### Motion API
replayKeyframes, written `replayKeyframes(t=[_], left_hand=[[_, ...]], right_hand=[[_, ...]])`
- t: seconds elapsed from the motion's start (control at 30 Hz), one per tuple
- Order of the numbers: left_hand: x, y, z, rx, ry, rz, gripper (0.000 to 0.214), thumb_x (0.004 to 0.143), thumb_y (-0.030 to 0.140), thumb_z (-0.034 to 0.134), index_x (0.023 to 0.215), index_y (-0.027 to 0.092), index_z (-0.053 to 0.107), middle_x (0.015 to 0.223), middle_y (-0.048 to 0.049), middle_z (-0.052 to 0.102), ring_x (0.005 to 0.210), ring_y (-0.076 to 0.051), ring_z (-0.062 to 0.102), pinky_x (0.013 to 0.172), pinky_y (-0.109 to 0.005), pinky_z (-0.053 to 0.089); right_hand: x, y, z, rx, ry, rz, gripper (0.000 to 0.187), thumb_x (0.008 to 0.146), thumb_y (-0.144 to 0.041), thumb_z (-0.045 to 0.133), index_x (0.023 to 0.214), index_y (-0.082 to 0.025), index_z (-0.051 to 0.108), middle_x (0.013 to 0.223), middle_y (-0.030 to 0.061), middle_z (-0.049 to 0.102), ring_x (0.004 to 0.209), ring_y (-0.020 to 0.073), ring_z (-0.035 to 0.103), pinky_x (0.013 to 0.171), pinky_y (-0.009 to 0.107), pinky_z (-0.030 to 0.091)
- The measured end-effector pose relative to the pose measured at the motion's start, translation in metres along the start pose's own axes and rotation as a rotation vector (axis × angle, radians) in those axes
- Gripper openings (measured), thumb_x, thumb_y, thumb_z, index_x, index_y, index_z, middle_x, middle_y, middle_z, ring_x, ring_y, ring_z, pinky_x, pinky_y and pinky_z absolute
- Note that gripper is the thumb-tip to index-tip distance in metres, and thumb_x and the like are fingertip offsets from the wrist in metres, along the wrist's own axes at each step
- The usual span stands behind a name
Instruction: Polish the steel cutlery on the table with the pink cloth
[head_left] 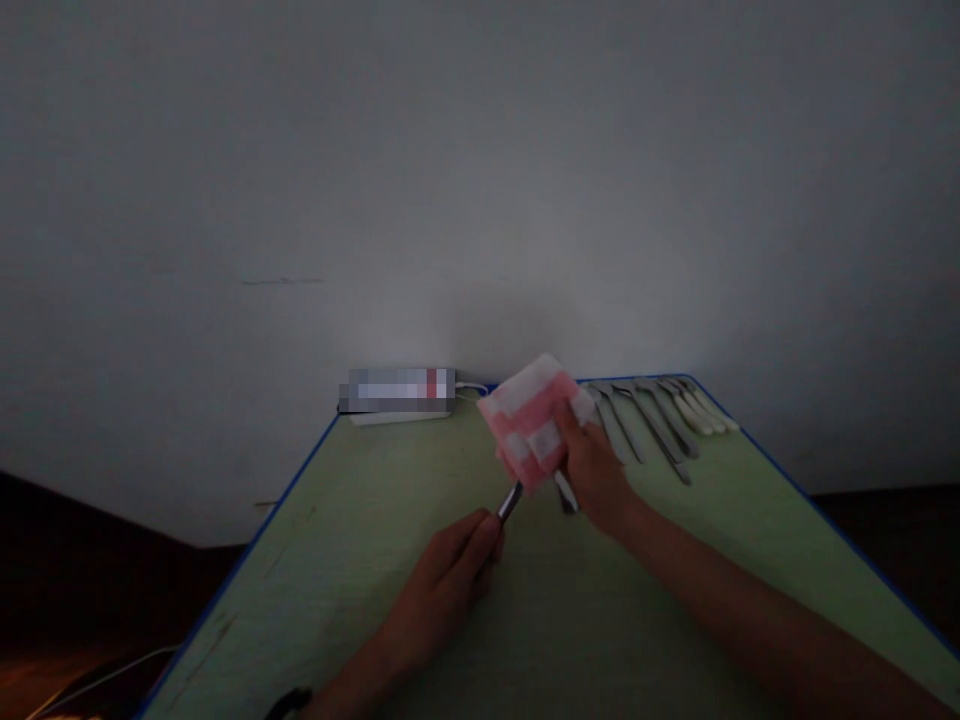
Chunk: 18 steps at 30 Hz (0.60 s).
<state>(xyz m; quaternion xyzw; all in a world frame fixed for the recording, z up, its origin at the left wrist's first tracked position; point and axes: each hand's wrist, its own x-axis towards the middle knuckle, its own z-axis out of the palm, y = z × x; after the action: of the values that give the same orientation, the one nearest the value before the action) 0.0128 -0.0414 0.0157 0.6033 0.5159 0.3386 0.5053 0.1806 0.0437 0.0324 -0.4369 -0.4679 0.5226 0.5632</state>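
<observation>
My left hand (454, 560) is closed round the handle of a metal utensil (511, 502), which slants up to the right. Its far end is hidden behind a pink and white checked cloth (531, 405), so I cannot tell its kind. The cloth is gripped in my right hand (596, 475), thumb on top, and is folded over the utensil's upper part. Below the cloth, beside my right wrist, shows the end of another metal utensil (567, 496); the rest of it is covered.
Several metal utensils (660, 430) lie side by side at the table's back right, with white-handled ones (697, 410) outermost. A pixelated box-like device (401, 392) with a white cable (472, 387) stands at the back left. The pale green table (360, 530) has a blue edge and meets a grey wall.
</observation>
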Motion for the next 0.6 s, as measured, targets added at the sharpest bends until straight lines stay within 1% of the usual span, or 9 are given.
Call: replayKeyframes(t=[0.03,0.13,0.23,0.3,0.37,0.43,0.5,0.53,0.6], left_hand=[[-0.001,-0.001,0.000,0.006,-0.011,0.005,0.040,0.091,0.050,0.038,0.066,0.019,0.047,0.055,0.0054,0.039,0.051,-0.010,0.037,0.048,-0.021,0.029],[-0.003,-0.004,0.002,-0.001,-0.054,-0.012,0.039,0.091,0.048,0.039,0.068,0.018,0.047,0.058,0.0053,0.040,0.052,-0.010,0.036,0.048,-0.020,0.029],[-0.004,-0.004,0.004,-0.052,-0.075,-0.054,0.039,0.090,0.050,0.039,0.068,0.019,0.048,0.056,0.0053,0.039,0.050,-0.010,0.035,0.046,-0.020,0.028],[-0.004,-0.002,0.004,-0.072,-0.062,-0.056,0.040,0.089,0.052,0.039,0.068,0.019,0.048,0.055,0.0046,0.040,0.050,-0.011,0.036,0.046,-0.021,0.028],[-0.003,-0.001,0.003,-0.078,-0.039,-0.049,0.039,0.088,0.052,0.040,0.068,0.020,0.050,0.056,0.0032,0.042,0.051,-0.012,0.037,0.047,-0.022,0.030],[-0.001,-0.002,0.003,-0.092,-0.018,-0.045,0.037,0.085,0.052,0.044,0.067,0.020,0.053,0.058,0.0013,0.045,0.054,-0.014,0.039,0.049,-0.023,0.031],[0.001,-0.006,0.003,-0.144,0.001,-0.056,0.034,0.082,0.051,0.050,0.067,0.021,0.056,0.059,-0.0003,0.047,0.056,-0.015,0.041,0.051,-0.024,0.031],[0.002,-0.009,0.003,-0.189,-0.007,-0.072,0.033,0.081,0.051,0.051,0.068,0.021,0.057,0.059,-0.0007,0.048,0.057,-0.016,0.042,0.051,-0.024,0.031],[0.005,-0.014,0.002,-0.276,-0.041,-0.112,0.038,0.082,0.053,0.048,0.067,0.020,0.058,0.057,0.0002,0.046,0.053,-0.014,0.039,0.049,-0.024,0.029]], right_hand=[[0.000,-0.002,0.000,0.018,0.015,-0.004,0.050,0.075,-0.066,0.048,0.060,-0.018,0.051,0.052,-0.0017,0.052,0.046,0.0100,0.042,0.044,0.023,0.032],[0.003,-0.012,-0.004,0.020,0.149,-0.014,0.051,0.075,-0.068,0.046,0.058,-0.019,0.049,0.050,-0.0015,0.049,0.045,0.0109,0.040,0.043,0.024,0.030],[-0.003,-0.014,-0.002,-0.146,0.214,-0.020,0.053,0.078,-0.069,0.039,0.055,-0.021,0.046,0.048,-0.0012,0.045,0.044,0.0122,0.036,0.042,0.026,0.026],[-0.016,-0.006,0.005,-0.297,0.202,0.003,0.055,0.080,-0.068,0.034,0.052,-0.022,0.044,0.046,-0.0007,0.043,0.045,0.0131,0.036,0.043,0.028,0.024],[-0.034,0.008,0.016,-0.407,0.191,0.063,0.054,0.079,-0.067,0.038,0.049,-0.022,0.043,0.045,-0.0005,0.042,0.046,0.0136,0.039,0.045,0.028,0.026],[-0.050,0.022,0.025,-0.421,0.157,0.092,0.051,0.078,-0.065,0.042,0.053,-0.021,0.046,0.050,0.0001,0.047,0.049,0.0138,0.043,0.049,0.028,0.030],[-0.058,0.029,0.029,-0.411,0.126,0.122,0.050,0.078,-0.065,0.042,0.055,-0.021,0.048,0.054,0.0003,0.048,0.052,0.0138,0.045,0.052,0.028,0.033],[-0.059,0.030,0.030,-0.393,0.109,0.135,0.051,0.077,-0.066,0.042,0.056,-0.021,0.048,0.054,0.0001,0.048,0.053,0.0135,0.046,0.052,0.028,0.033],[-0.054,0.026,0.027,-0.326,0.079,0.158,0.051,0.076,-0.068,0.043,0.056,-0.020,0.046,0.053,-0.0009,0.046,0.051,0.0125,0.045,0.049,0.026,0.032]])
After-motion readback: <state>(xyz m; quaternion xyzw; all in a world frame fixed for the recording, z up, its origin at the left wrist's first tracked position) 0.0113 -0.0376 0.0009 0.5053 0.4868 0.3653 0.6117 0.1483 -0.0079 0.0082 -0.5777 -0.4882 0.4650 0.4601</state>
